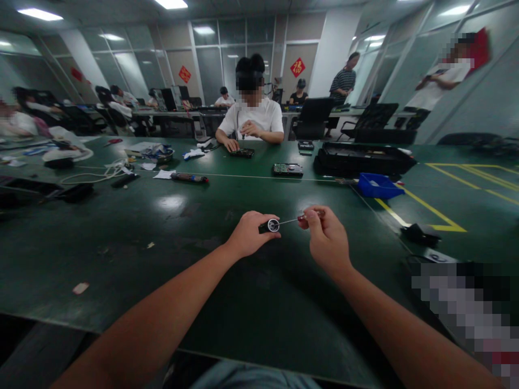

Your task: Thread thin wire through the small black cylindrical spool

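My left hand [250,233] is closed around a small black cylindrical part [270,226] whose round, silvery-rimmed end faces me and to the right. In my right hand [329,237] is a screwdriver [300,218] with a reddish handle, gripped between thumb and fingers. Its thin metal shaft points left and its tip meets the rim or the inside of the round end; I cannot tell which. Both hands are held above the green table [227,286]. My fingers hide most of the handle and the back of the black part.
Across the table a person [253,116] works on a circuit-board device [242,153]. A hard drive [287,169], a black tray [360,159] and a blue bin [379,186] stand ahead and to the right. An electric screwdriver [190,177] lies left of centre.
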The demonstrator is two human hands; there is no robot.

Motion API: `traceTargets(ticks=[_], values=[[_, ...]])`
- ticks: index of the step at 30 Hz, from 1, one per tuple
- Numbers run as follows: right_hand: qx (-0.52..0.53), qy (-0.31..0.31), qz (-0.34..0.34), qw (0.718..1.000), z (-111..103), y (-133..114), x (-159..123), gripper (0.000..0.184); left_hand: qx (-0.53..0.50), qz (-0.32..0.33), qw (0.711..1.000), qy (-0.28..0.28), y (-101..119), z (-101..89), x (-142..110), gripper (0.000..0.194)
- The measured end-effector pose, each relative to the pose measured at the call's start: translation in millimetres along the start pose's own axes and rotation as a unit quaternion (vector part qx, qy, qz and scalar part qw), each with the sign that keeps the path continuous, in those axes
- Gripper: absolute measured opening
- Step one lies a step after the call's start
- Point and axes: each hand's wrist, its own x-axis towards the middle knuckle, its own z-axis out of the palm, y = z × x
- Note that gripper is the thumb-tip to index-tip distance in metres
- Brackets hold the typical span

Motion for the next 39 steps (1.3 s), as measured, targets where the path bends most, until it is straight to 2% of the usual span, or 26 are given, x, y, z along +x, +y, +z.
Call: traceTargets(ticks=[5, 10, 13, 16, 19, 23, 27, 30, 32, 36, 39], values=[[-0.101, 0.004, -0.034, 0.994, -3.6, -1.6, -0.9, 0.035, -0.003, 0.006, 1.000, 0.004, -1.8, 0.4, -0.2, 0.040], [-0.138, 0.019, -0.058, 0.989, -3.9, 0.9, -0.1, 0.042, 0.003, 0.004, 1.000, 0.003, -3.4, 1.5, -0.2, 0.040], [-0.123, -0.004, -0.064, 0.990, -3.6, -0.4, -0.3, 0.032, 0.002, 0.007, 1.000, 0.007, -4.0, 2.0, -0.1, 0.040], [-0.066, -0.042, -0.082, 0.994, -3.7, -1.3, -0.8, 0.020, -0.003, 0.010, 1.000, 0.011, -4.3, 2.0, -0.1, 0.039], [-0.022, -0.068, -0.095, 0.993, -4.9, 0.5, -0.6, 0.018, -0.008, 0.009, 1.000, 0.012, -4.0, 1.9, -0.2, 0.039], [-0.005, -0.088, -0.078, 0.993, -7.0, 2.1, 0.8, 0.017, -0.006, 0.011, 1.000, -0.001, -2.8, 1.6, -0.1, 0.040], [-0.020, -0.065, -0.037, 0.997, -5.7, 3.2, 1.4, 0.025, -0.009, 0.008, 1.000, -0.002, -1.3, 0.5, 0.3, 0.038], [0.027, -0.043, -0.019, 0.999, -3.9, 6.4, 1.5, 0.024, -0.009, -0.010, 1.000, 0.002, -1.3, 0.0, 0.2, 0.039], [0.041, -0.049, -0.016, 0.998, -3.6, 8.2, 1.9, 0.023, -0.006, -0.013, 1.000, 0.003, -1.7, 0.1, -0.1, 0.040], [-0.003, -0.055, 0.000, 0.998, -3.9, 8.0, 3.5, 0.025, 0.000, 0.003, 1.000, -0.002, -2.0, 0.4, -0.6, 0.040], [0.054, -0.033, 0.020, 0.998, -1.9, 8.2, 5.1, 0.025, 0.001, 0.006, 1.000, -0.001, -1.9, 0.4, -0.5, 0.041]])
